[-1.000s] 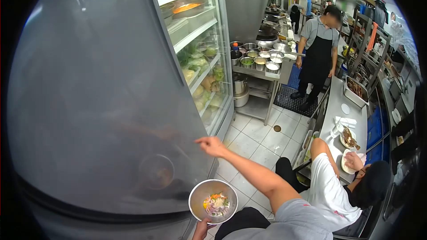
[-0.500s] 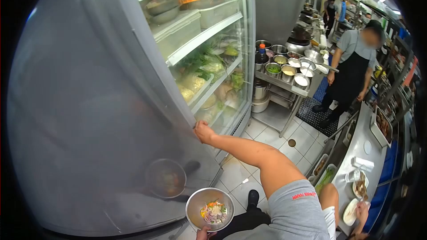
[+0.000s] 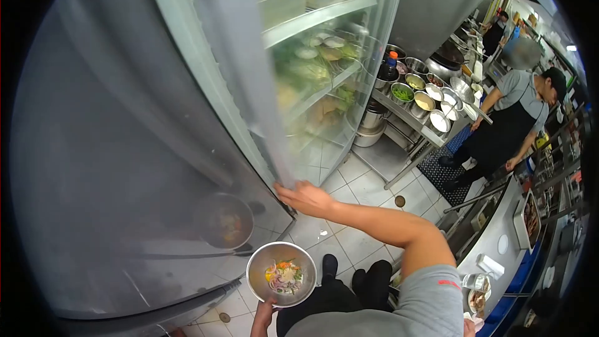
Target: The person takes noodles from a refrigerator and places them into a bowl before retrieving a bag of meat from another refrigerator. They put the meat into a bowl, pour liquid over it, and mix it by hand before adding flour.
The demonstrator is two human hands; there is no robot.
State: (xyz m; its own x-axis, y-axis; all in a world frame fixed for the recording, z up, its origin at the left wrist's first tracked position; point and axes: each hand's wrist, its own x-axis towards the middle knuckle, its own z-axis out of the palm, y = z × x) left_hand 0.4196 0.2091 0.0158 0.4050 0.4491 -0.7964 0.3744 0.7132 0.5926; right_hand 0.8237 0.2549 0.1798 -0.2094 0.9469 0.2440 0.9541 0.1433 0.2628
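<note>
My right hand grips the lower edge of a glass refrigerator door, its fingers curled round the frame. The door stands partly open, swung out from the cabinet on the left. Low in front of me, my left hand holds a steel mixing bowl by its near rim. Sliced purple onion, orange and green pieces and a pale heap make up the chopped food in it. Through the door glass, leafy vegetables and white tubs show on shelves, blurred in places.
Beyond the refrigerator, a steel stand carries several metal pots of ingredients and a bottle with an orange cap. A co-worker in a black apron stands on a dark mat. A steel counter runs along my right.
My right hand has pulled the refrigerator door from closed to partly open. The bowl stays in my left hand. The co-worker's head has turned and lowered.
</note>
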